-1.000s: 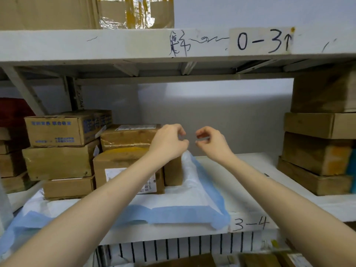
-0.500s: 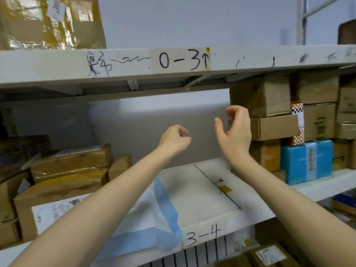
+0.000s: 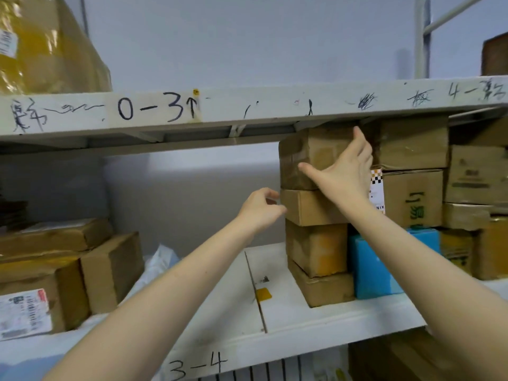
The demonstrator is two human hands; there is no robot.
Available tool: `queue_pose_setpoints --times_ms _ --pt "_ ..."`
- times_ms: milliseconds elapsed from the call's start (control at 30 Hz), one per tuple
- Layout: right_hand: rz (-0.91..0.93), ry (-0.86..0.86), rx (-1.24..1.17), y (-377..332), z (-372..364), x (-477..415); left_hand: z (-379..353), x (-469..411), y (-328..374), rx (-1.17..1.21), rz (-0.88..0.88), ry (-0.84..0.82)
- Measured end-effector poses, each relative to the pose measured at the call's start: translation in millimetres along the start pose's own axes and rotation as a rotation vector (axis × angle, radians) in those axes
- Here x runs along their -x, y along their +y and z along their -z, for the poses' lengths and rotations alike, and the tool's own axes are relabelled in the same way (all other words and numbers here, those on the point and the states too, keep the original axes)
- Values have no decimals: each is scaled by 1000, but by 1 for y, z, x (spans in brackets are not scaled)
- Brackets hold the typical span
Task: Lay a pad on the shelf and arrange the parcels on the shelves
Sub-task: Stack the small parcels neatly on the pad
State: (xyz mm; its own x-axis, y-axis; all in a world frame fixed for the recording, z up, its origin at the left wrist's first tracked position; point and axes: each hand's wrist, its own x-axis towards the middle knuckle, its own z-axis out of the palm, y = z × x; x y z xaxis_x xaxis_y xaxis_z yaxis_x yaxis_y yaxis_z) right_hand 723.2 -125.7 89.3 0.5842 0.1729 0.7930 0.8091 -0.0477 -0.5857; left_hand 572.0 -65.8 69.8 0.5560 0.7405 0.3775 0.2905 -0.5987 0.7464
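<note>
Right hand [image 3: 343, 171] spread open at the top parcel [image 3: 310, 158] under the shelf edge [image 3: 247, 108] marked "0-3↑"; left hand [image 3: 258, 210] loosely curled, empty.

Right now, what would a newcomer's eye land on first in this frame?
The right hand, fingers spread against the top cardboard box of a stack at the right of the shelf, with the left hand loosely curled just below. Next come the bright blue box beside that stack and the handwritten 0-3 mark on the upper shelf edge.

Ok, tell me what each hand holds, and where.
Nothing held yet. Right hand spreads open over the top box; left hand hovers beside the second box.
</note>
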Motion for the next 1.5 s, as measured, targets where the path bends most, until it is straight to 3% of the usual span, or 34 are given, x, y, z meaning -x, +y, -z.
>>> queue_pose_setpoints --times_ms 167,267,433,533,667,767,933,1033,1133,1233,1333,1500 --pt "-15 -104 56 -1 5 -4 -16 7 9 83 51 -67" --pt "32 -69 -24 -10 10 -5 -19 10 9 122 60 -108" --pt "55 -156 -157 -26 7 4 -14 11 2 110 62 -118" --pt "127 -221 -217 -38 -1 16 2 12 -7 164 139 -8" --pt "210 -306 -323 -59 -18 34 41 16 -26 588 342 283" --pt "267 -384 -370 -77 -29 50 74 23 -46 831 374 481" --pt "331 -623 -476 -93 -50 82 112 48 -70 1013 451 376" --pt "439 -673 -505 -96 -61 97 139 64 -82 1007 517 317" --pt "575 -676 -556 -103 -70 106 163 76 -89 1035 559 347" --pt "620 -709 -607 -111 -83 118 173 90 -90 1126 476 439" --pt "489 -797 -769 -126 -88 137 178 107 -95 1150 402 606" --pt "-234 -932 -1016 -146 -115 158 182 128 -106 1132 350 632"
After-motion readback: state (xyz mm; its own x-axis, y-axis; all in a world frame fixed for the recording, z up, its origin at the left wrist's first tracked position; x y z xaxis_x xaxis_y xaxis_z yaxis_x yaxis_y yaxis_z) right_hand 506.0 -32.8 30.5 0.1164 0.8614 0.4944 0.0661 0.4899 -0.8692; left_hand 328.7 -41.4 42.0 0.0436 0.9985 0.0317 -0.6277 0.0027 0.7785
